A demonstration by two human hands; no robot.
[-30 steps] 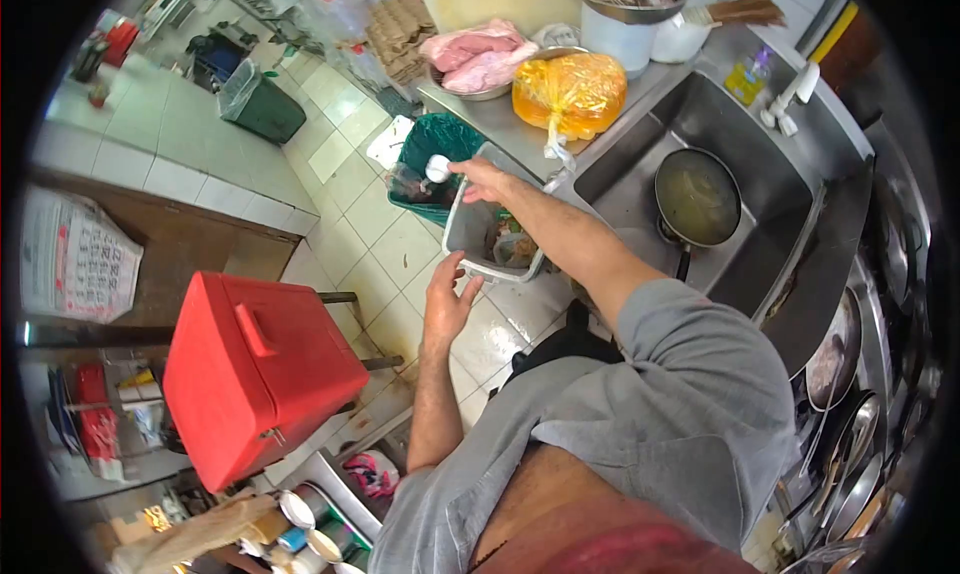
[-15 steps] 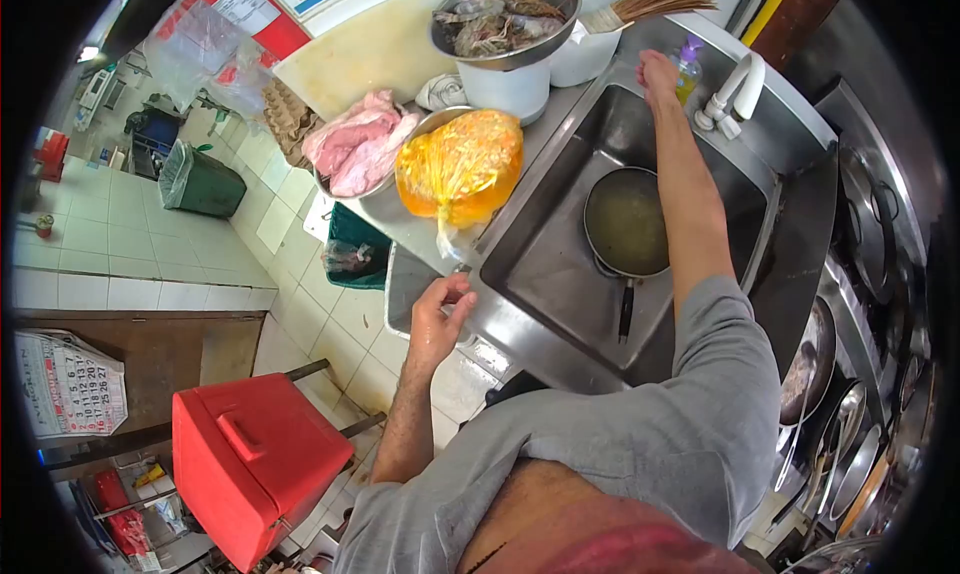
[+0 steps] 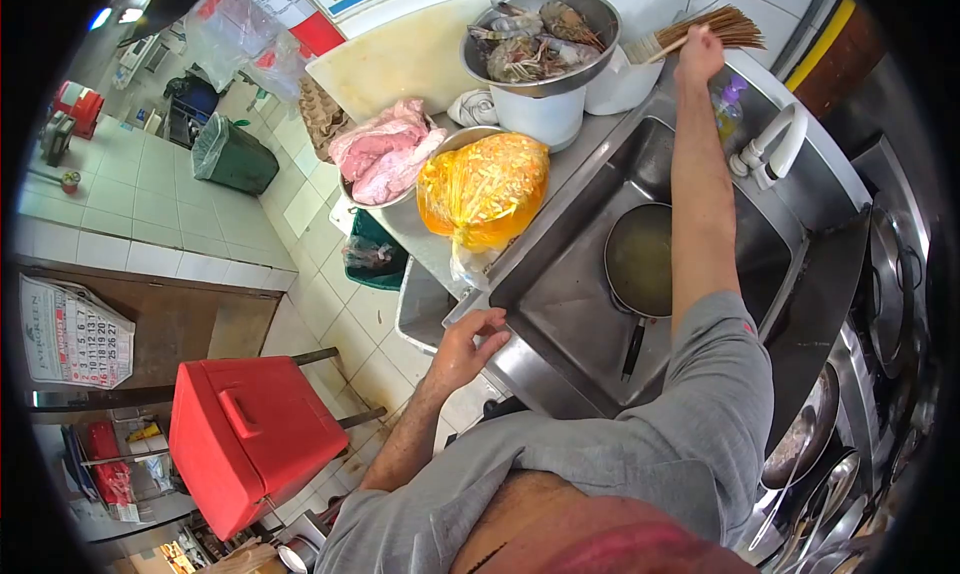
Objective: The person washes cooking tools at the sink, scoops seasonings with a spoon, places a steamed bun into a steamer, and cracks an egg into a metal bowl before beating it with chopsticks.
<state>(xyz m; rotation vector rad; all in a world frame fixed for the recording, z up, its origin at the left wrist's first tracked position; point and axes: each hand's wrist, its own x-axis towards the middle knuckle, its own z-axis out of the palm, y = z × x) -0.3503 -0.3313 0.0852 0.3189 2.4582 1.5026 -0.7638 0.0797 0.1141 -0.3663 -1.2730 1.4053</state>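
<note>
One bundle of thin brown sticks (image 3: 728, 28) lies at the far right, beyond the grey metal sink (image 3: 560, 264), its pale bound end beside a white container (image 3: 617, 86). The right hand (image 3: 700, 56) is at the sticks, fingers curled against them; whether they grip, I cannot tell. The left hand (image 3: 468, 350), fingers loosely bent and holding nothing, hovers by the sink's near left edge. Inside the sink sits a round dark pan (image 3: 640, 259).

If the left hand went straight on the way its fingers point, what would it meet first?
Probably the sink's near rim, just ahead of the left hand. Depth is unclear from this view, so it might pass above it.
</note>
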